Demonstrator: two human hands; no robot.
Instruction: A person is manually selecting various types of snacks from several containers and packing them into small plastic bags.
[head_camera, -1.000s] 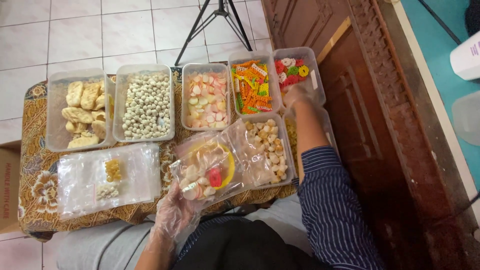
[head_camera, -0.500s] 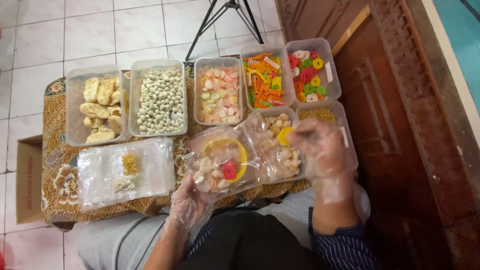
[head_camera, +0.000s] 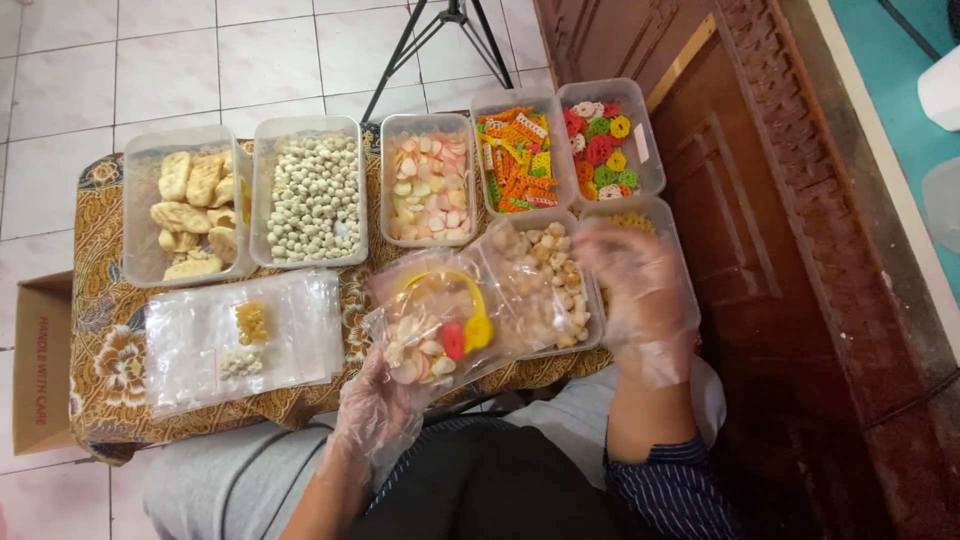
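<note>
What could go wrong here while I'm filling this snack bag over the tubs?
1. The clear bag is held only at its lower corner by the left hand and lies tilted over the tub of pale round crackers, so pieces might slide out.
2. That tub sits at the cloth-covered table's near edge; a nudge from the right hand could tip it off.
3. Loose plastic gloves may weaken the grip.
</note>
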